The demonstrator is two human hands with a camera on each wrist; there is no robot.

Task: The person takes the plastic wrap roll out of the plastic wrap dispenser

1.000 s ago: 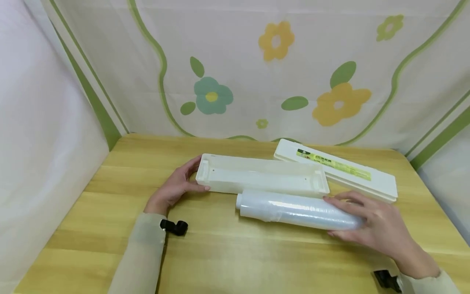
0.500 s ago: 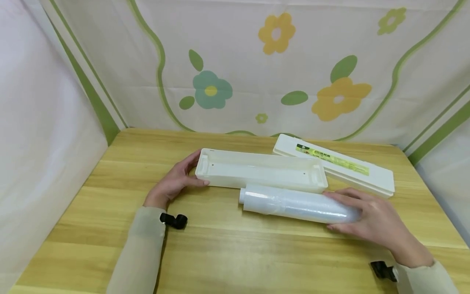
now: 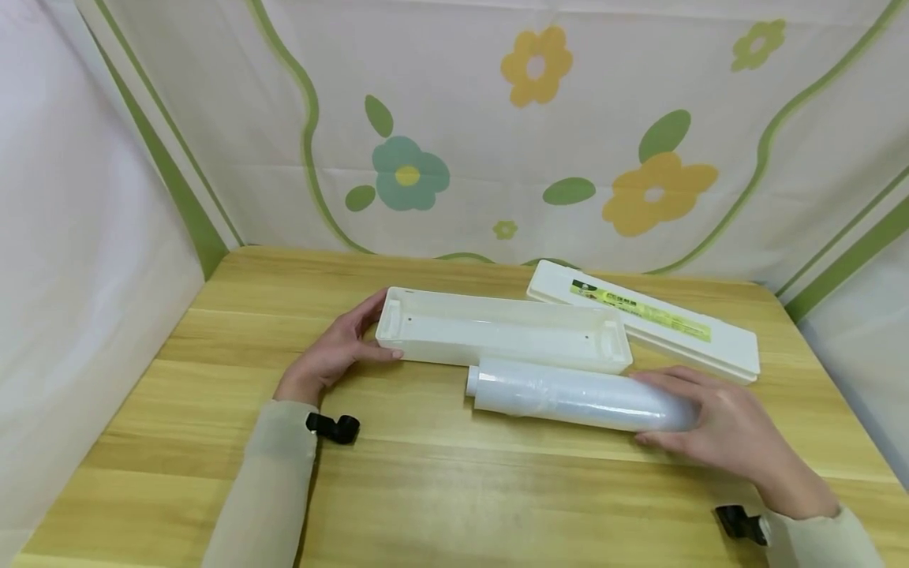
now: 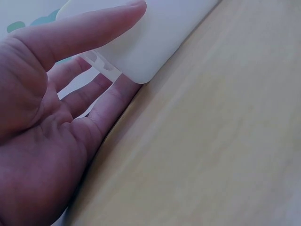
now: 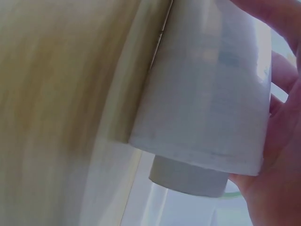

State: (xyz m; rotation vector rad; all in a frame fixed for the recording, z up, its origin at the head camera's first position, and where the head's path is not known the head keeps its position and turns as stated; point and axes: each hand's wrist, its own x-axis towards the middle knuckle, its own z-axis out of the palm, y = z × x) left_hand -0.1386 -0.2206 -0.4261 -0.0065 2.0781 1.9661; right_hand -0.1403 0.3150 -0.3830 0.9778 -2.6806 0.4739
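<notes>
A long white plastic box (image 3: 497,339) stands open side up in the middle of the table, with nothing inside. My left hand (image 3: 330,359) holds its left end, thumb on the near wall and fingers around the end; in the left wrist view the thumb (image 4: 84,30) lies along the box corner (image 4: 150,42). Just in front of the box lies a roll of cling film (image 3: 561,394), its core end (image 3: 472,381) sticking out on the left. The right hand (image 3: 724,426) grips the roll's right end, thumb on the near side. Close up, the right wrist view shows the film roll (image 5: 202,94).
Behind the box, to the right, a white lid (image 3: 667,319) with a green and yellow label lies at a slant. A flowered curtain (image 3: 469,118) hangs along the back of the wooden table (image 3: 454,505), and pale cloth closes off both sides.
The roll has shifted slightly to the right and closer to the box's near wall, with my right hand on it. My left hand keeps its hold on the box. The head view has tilted a little.
</notes>
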